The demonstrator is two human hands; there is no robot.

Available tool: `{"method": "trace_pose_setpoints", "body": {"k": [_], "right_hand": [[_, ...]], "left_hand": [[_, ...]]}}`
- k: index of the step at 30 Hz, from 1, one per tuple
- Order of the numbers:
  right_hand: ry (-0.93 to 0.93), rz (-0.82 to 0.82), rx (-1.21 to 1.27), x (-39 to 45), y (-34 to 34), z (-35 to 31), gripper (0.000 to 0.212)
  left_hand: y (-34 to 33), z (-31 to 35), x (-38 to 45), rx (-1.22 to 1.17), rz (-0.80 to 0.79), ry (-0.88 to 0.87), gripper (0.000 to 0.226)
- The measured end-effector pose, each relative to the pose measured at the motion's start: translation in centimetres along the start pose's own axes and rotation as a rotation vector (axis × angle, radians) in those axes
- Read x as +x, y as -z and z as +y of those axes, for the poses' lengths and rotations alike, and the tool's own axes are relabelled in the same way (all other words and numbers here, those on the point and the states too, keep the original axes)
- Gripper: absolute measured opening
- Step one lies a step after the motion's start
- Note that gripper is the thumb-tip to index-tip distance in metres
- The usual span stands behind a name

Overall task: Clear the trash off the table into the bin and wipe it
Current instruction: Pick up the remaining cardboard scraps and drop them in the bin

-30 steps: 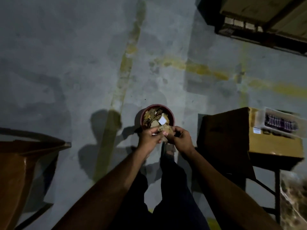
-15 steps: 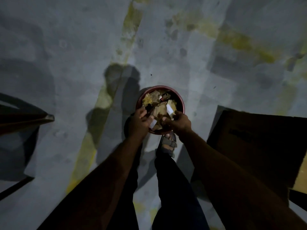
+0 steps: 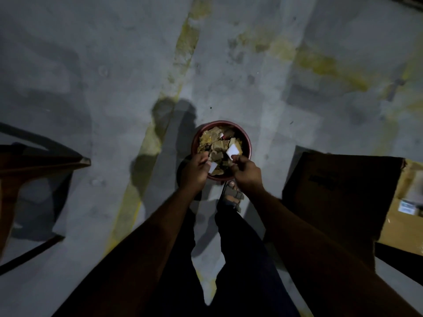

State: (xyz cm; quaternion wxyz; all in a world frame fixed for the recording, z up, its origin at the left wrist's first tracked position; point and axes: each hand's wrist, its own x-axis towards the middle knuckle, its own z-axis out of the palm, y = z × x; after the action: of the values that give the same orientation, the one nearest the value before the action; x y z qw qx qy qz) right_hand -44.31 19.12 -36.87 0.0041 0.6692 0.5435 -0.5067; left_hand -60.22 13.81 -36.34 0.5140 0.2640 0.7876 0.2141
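Dim light over a grey concrete floor (image 3: 263, 88), stained and crossed by worn yellow painted lines (image 3: 183, 49), with dark shadows pooling across its left half. At the right edge sits a big cardboard box (image 3: 338, 193), its near face sunk in shadow; there is dark print on that face and a small white label (image 3: 408, 205) on the lit side, both too murky and small to read. The box is cut off by the right edge. Over at the left edge, a brown wooden piece of furniture (image 3: 34, 161) pokes in, mostly out of view, so what it is stays unclear.

Both forearms reach down the middle, above dark trousers, and one sandalled foot (image 3: 232, 195) shows just beneath the bin. The other foot is hidden behind the left arm.

The bin (image 3: 248, 143), round with a reddish rim, stands on the floor between the furniture and the box, packed with brown and yellowish scraps (image 3: 216, 139). The left hand (image 3: 194, 170) hovers over its near-left rim, fingers curled round a white scrap of paper (image 3: 213, 167). The right hand (image 3: 246, 171) is over the near-right rim, fingertips pinching another white piece (image 3: 234, 150) that angles up over the heap. The two hands are close together but apart. Anything printed on the white pieces cannot be made out.
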Motion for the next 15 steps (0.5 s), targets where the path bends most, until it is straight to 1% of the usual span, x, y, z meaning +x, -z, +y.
{"method": "trace_pose_setpoints", "body": {"k": [3,6,9,11,13,15], "right_hand": [[0.128,0.005,-0.130,-4.2,2.1,-2.6,0.034],[0.250,0.021,-0.191,-8.6,3.8,-5.3,0.035],[0.329,0.043,-0.232,-13.7,5.4,-7.4,0.048],[0.383,0.093,-0.307,-17.2,6.6,-8.8,0.053],[0.418,0.147,-0.386,-21.0,7.7,-10.3,0.059],[0.443,0.213,-0.445,-24.0,8.3,-11.1,0.064]], "left_hand": [[2.3,2.8,-3.7,0.095,-0.021,-0.075,0.037],[5.1,6.7,-7.9,0.195,-0.037,-0.184,0.038],[7.9,9.7,-12.2,0.322,-0.063,-0.330,0.044],[9.8,11.0,-14.2,0.428,-0.075,-0.419,0.049],[11.6,11.8,-16.5,0.556,-0.072,-0.553,0.052],[12.9,12.4,-18.6,0.634,-0.052,-0.725,0.054]]}}
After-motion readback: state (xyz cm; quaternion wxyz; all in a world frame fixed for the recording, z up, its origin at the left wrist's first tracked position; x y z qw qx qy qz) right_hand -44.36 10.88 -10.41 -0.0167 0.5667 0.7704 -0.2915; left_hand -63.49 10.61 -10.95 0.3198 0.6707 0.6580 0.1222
